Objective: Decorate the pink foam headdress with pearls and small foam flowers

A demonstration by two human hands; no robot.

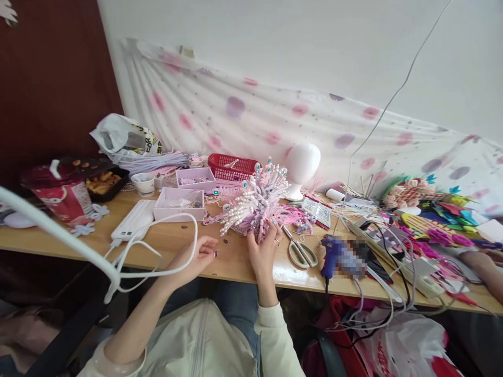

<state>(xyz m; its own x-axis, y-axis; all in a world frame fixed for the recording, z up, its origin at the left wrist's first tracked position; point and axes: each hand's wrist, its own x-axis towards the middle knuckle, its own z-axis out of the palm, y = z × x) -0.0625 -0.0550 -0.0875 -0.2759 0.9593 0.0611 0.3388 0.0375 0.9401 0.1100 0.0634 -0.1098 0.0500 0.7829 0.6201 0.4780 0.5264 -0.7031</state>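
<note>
A pink and white beaded headpiece (257, 201) lies on the wooden table (176, 246). My right hand (264, 248) reaches up from the table's front edge and grips the headpiece's lower edge with its fingers closed on it. My left hand (198, 256) hovers over the table to the left, fingers loosely curled with nothing visible in them. Scissors (301, 251) with pale handles lie just right of my right hand.
A blue glue gun (334, 254) and tangled cables lie at the right. Two lilac trays (178, 204), a red basket (231, 166), a white foam head (302, 165), a white power bank (133, 220) and a red cup (63, 193) stand behind. Another person's arm (483, 264) rests at far right.
</note>
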